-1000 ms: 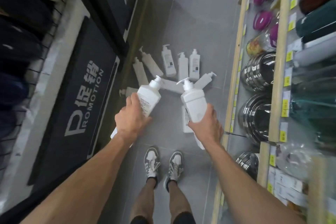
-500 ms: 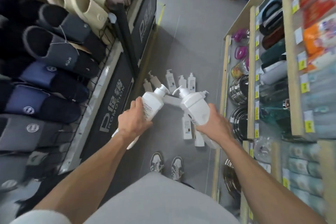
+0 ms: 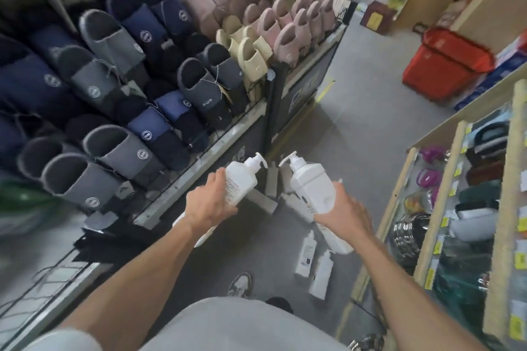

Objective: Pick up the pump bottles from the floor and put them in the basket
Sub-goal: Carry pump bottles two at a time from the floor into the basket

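left hand (image 3: 209, 204) and right hand (image 3: 343, 212) each clamped on white pump bottles (image 3: 312, 189); rigid, smooth plastic, likely weighty, best gripped mid-body. red basket (image 3: 445, 65) far right; more bottles (image 3: 306, 255) on floor.

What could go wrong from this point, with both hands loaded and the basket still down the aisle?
1. Each hand seems to hold two bottles: the left hand and right hand each show a second bottle poking out below, so one might slip.
2. Bottles on the floor lie beside the person's shoe; a step could kick or trip on them.
3. The red basket stands apart, so the carry is long.
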The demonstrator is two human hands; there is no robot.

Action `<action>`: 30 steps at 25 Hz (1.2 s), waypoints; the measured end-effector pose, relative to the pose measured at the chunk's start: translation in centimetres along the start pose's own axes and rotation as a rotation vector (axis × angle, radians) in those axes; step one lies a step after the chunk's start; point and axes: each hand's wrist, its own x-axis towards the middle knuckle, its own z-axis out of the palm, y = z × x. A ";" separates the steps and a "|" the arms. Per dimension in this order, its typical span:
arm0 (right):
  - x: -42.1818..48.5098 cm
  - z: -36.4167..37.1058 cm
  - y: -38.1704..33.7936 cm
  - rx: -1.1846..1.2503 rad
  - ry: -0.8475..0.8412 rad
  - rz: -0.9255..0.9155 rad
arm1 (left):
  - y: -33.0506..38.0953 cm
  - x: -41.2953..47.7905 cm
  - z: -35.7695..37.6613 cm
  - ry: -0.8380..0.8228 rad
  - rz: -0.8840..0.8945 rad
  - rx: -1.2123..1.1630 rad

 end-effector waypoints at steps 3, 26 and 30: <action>1.3 -0.8 -2.0 -0.068 -0.016 -0.154 | -0.7 -2.6 -0.4 0.062 -0.128 -0.041; -11.3 10.7 -22.9 -0.357 -0.282 -1.000 | -15.0 -33.5 3.4 0.338 -0.892 -0.285; -18.7 14.8 -26.9 -0.404 -0.315 -1.156 | -18.9 -41.8 5.1 0.370 -1.022 -0.325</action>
